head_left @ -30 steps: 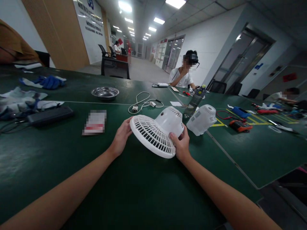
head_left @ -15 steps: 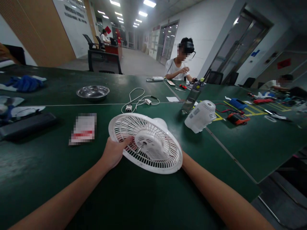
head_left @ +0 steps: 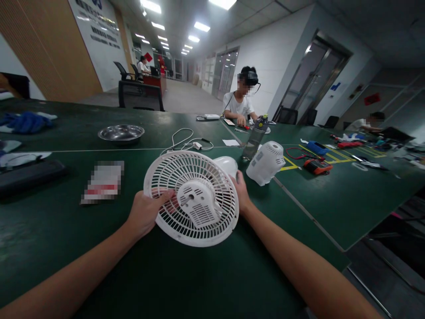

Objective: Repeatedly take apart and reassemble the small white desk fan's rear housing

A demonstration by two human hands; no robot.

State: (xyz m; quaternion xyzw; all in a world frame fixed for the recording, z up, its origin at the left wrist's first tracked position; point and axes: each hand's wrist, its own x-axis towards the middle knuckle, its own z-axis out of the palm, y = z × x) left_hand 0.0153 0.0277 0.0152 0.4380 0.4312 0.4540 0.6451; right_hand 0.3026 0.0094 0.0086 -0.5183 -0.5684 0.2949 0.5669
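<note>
Between my hands a white fan body (head_left: pixel 199 208) is held tilted above the green table, its round slotted rear grille facing me. A thin metal shaft sticks out of the hub at its centre. My left hand (head_left: pixel 146 212) grips the grille's left rim, thumb over the front and fingers behind the slots. On the far right side, my right hand (head_left: pixel 241 192) is closed around the white rounded part behind the grille; most of its fingers are hidden. A white plastic housing (head_left: pixel 265 164) stands on the table just beyond my right hand.
A steel bowl (head_left: pixel 121 134) lies at the back left, with a pixelated packet (head_left: pixel 103 181) nearer. Behind the fan is a white cable (head_left: pixel 177 135). A water bottle (head_left: pixel 254 139) stands by the housing. An orange multimeter (head_left: pixel 317 166) sits right. A person (head_left: pixel 239 102) works across the table.
The fan has turned so that its grille faces me more squarely, and my right hand has come into view behind its right edge. The camera view has shifted slightly.
</note>
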